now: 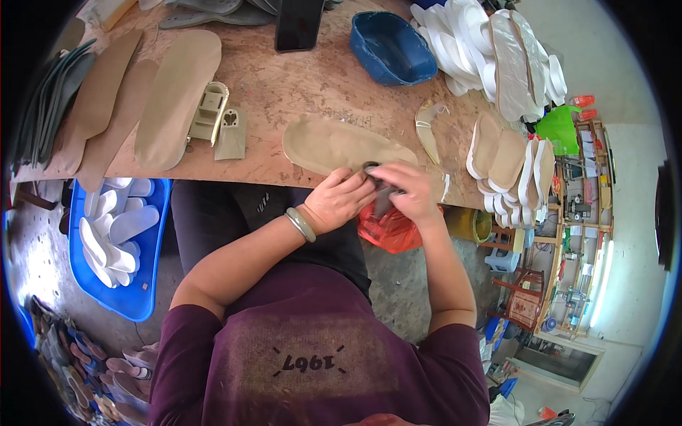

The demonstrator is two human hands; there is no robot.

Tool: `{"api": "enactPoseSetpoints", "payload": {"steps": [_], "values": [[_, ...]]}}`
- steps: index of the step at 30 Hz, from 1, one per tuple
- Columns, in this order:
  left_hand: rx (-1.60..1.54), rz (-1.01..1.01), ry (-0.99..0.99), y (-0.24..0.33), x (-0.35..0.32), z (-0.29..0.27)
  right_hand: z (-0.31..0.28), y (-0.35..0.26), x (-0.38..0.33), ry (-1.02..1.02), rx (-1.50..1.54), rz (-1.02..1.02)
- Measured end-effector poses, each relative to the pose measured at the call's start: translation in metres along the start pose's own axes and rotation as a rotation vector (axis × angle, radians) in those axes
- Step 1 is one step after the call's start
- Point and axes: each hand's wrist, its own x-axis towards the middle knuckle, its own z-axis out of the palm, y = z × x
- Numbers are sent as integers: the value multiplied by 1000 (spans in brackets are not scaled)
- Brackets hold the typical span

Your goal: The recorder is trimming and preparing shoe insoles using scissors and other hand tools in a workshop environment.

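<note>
Both left hand (339, 201) and right hand (412, 190) meet at a dark item (370, 165), fingers' grip impossible to tell; steadying the insole (341, 145) should help.

- Purple shirt (426, 376), chest: I observe one short line of dark printed digits (304, 362), inverted in my head view.
- Surround: slanted dark strokes (341, 370) flank the digits; a mottled tan panel (305, 387) backs them.
- Dark trousers (213, 220): small pale marks (263, 203); I cannot resolve them as characters.
- Elsewhere: I can read no other text.
</note>
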Motion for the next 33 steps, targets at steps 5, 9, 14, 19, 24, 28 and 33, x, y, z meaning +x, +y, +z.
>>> {"api": "enactPoseSetpoints", "payload": {"steps": [5, 9, 14, 19, 24, 28, 33], "values": [[-11, -9, 29, 2, 6, -1, 8, 25, 8, 109, -44, 4], [25, -1, 11, 1, 5, 0, 31, 36, 0, 563, 242, 477], [10, -13, -11, 2, 3, 1, 13, 17, 6, 443, 396, 282], [-142, -1, -1, 2, -7, 12, 16, 13, 22, 139, -222, -223], [8, -5, 5, 2, 5, 0, 37, 16, 32, 739, 635, 570], [-45, -48, -35, 3, 11, -15, 26, 16, 26, 733, 890, 525], [13, -221, -72, 0, 5, -29, 17, -13, 19, 476, 532, 359]]}}
